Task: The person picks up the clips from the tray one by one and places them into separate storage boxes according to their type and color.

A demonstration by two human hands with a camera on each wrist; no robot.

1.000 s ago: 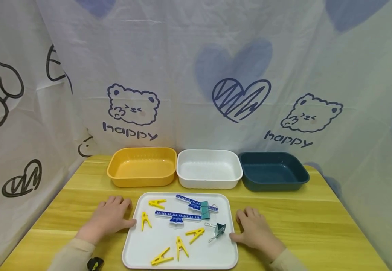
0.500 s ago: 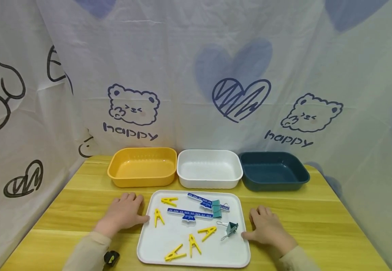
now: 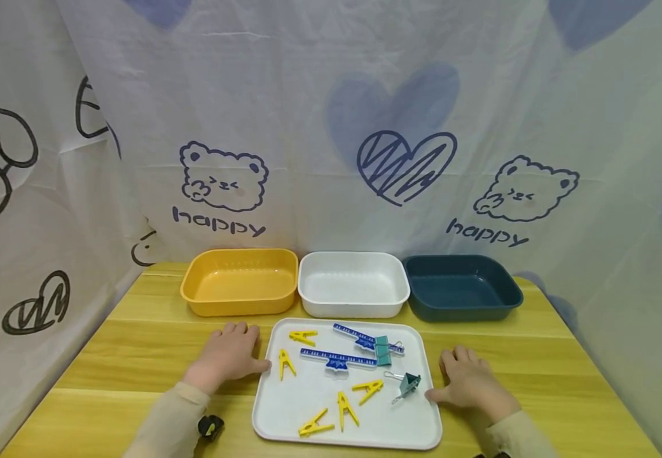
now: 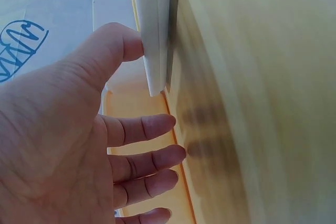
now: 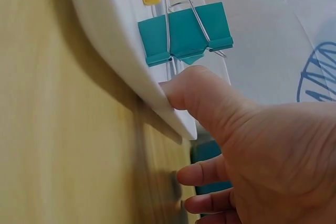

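Note:
In the head view, a white tray (image 3: 273, 410) lies between both hands on the wooden table. My left hand (image 3: 230, 356) touches its left edge with the thumb, the other fingers loosely spread beside it. At the right edge, the thumb of my right hand (image 3: 470, 385) presses the rim; its fingers are relaxed. Several yellow clothespins (image 3: 287, 364) lie on the tray with two blue ruler-shaped clips (image 3: 339, 361). One teal binder clip (image 3: 383, 351) lies by the blue clips' ends; another binder clip (image 3: 409, 384) sits near the right thumb, large in the right wrist view.
Behind the tray stand three boxes in a row: yellow (image 3: 239, 308), white (image 3: 353, 310) and dark blue (image 3: 465, 314). A printed white curtain (image 3: 319, 210) hangs behind them. A small black object (image 3: 210, 427) is by the left sleeve.
The tray has slid to the right and slightly away from the person, with its clips on it. Both hands have moved right along with it.

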